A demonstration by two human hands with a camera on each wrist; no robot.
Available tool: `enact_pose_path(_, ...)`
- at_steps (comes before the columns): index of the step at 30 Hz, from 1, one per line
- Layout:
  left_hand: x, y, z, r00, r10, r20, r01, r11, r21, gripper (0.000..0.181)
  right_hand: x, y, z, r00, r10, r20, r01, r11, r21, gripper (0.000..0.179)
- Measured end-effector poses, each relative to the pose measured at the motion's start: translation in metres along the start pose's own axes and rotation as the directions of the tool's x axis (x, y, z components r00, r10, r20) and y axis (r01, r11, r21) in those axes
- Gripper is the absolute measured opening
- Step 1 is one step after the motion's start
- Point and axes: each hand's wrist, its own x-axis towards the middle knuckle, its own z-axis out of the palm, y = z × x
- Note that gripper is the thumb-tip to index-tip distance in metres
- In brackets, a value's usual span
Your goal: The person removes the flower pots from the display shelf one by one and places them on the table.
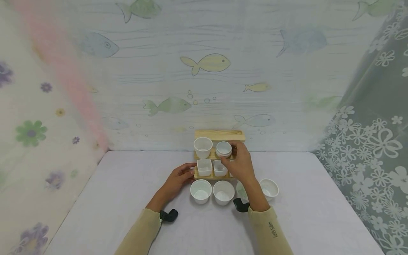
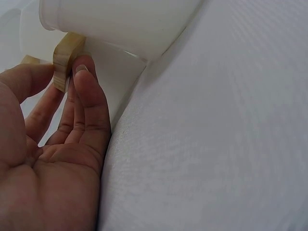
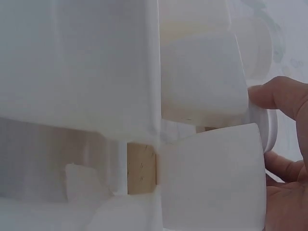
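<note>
My right hand grips a small round white cup with a ridged rim, thumb on its near side and fingers behind. The cup is at the middle step of a stepped wooden rack. In the right wrist view, square white containers partly cover that cup. My left hand holds the left end of the rack's lowest step. In the left wrist view, thumb and fingers pinch the wooden end. Beside the gripped cup stands a taller round white cup.
Square white containers line the lowest step; my right hand partly hides the rightmost. Several round white bowls stand in front on the white tablecloth, one behind my right wrist. A fish-patterned curtain hangs directly behind the rack.
</note>
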Motion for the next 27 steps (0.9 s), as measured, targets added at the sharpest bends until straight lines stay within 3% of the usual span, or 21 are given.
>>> enact_pose_path(18, 0.0, 0.002, 0.0, 1.0, -0.001, -0.004, 0.001, 1.0, 0.02, 0.044, -0.004, -0.01, -0.007, 1.0, -0.002, -0.03, 0.003, 1.0, 0.029, 0.061)
enact_pose_path(27, 0.002, 0.002, -0.001, 1.0, 0.0, -0.003, 0.0, 1.0, 0.008, 0.044, -0.006, -0.012, -0.014, 0.999, -0.012, -0.039, 0.017, 0.992, 0.123, 0.062)
